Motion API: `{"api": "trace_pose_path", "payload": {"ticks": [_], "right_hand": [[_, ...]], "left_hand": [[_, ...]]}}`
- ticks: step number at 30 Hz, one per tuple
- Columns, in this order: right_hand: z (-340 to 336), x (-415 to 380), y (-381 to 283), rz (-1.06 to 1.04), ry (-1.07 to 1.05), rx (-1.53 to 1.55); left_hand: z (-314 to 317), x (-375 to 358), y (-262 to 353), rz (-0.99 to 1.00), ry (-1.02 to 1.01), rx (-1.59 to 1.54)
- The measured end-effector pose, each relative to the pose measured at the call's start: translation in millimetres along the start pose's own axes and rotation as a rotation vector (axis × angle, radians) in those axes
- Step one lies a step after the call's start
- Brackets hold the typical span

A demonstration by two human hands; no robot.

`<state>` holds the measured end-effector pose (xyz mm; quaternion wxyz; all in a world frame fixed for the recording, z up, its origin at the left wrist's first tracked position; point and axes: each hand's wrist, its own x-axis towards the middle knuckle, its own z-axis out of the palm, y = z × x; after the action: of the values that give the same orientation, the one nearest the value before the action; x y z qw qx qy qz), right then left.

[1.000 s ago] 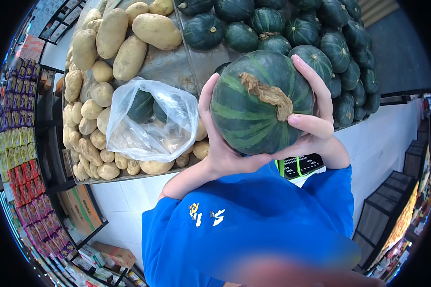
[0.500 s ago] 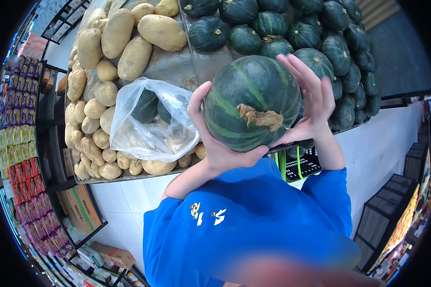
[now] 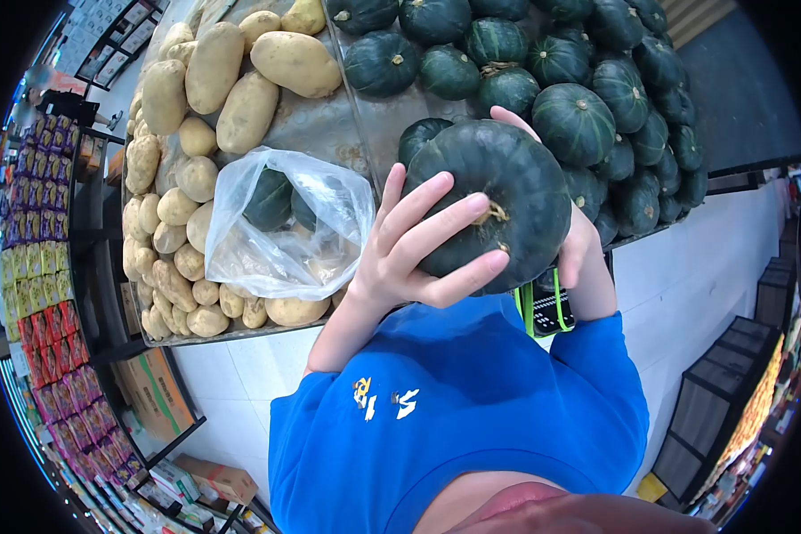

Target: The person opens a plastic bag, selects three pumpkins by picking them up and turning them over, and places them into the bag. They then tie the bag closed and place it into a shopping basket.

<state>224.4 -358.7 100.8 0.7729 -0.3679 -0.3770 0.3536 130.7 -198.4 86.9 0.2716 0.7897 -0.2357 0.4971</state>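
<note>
— Two hands on one squash?

— Both. It is dark green, held up in the air in front of the blue shirt, over the near edge of the produce stand. Its dry stem end faces the camera, just by the fingertips.

— How does each hand sit?

— The left hand lies across the near face, fingers spread and pressed flat on the skin. The right hand is mostly hidden behind the squash; a fingertip shows over the top and the heel of the hand shows at the lower right. Both are clasped on it, one on each side.

— What lies closest?

— Just to the left, a clear plastic bag rests on the stand with two more dark squashes inside. It sits against the potatoes, which fill the left half of the stand, some under the bag's edge.

— And behind?

— A heap of squashes fills the right half, beyond the held one. A metal divider runs between the two heaps.

— Further out?

— Shelves of packets stand at far left, with cardboard boxes on the white floor below the stand. A basket with green straps shows below the right wrist.
</note>
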Motion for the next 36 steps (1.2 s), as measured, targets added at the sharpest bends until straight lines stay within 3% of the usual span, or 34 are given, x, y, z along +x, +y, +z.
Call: {"api": "trace_pose_path", "payload": {"ticks": [6,13,15,16,19,23,26,28,33,34,35,36], "right_hand": [[5,2,5,-0.035,0.051,-0.017],[8,-1,16,-0.091,0.087,0.018],[9,-3,20,-0.102,0.102,0.008],[10,-4,22,-0.124,0.116,0.026],[6,-5,28,-0.163,0.111,0.065],[6,-10,28,-0.185,0.145,0.039],[3,-17,28,-0.249,0.179,-0.18],[2,-21,25,-0.288,0.176,-0.245],[2,-33,9,-0.465,0.154,-0.578],[10,-42,-1,-0.385,0.261,-0.691],[14,-37,-4,-0.489,0.251,-0.664],[20,-36,-14,-0.524,0.29,-0.663]], "left_hand": [[-6,4,7,-0.001,-0.006,0.167],[-7,-1,8,-0.029,0.01,0.144],[-6,-12,12,-0.365,0.034,-0.257],[1,-13,-2,-0.137,0.144,-0.211],[11,-6,1,-0.272,0.17,-0.459],[10,-5,-6,-0.188,0.039,-0.506],[10,-4,4,-0.288,0.025,-0.72],[10,-15,10,-0.595,-0.036,-0.915],[21,-3,8,-0.503,-0.116,-0.919],[25,-1,9,-0.561,-0.131,-1.002],[31,2,11,-0.618,-0.142,-1.084],[40,8,20,-0.719,-0.02,-1.326]]}}
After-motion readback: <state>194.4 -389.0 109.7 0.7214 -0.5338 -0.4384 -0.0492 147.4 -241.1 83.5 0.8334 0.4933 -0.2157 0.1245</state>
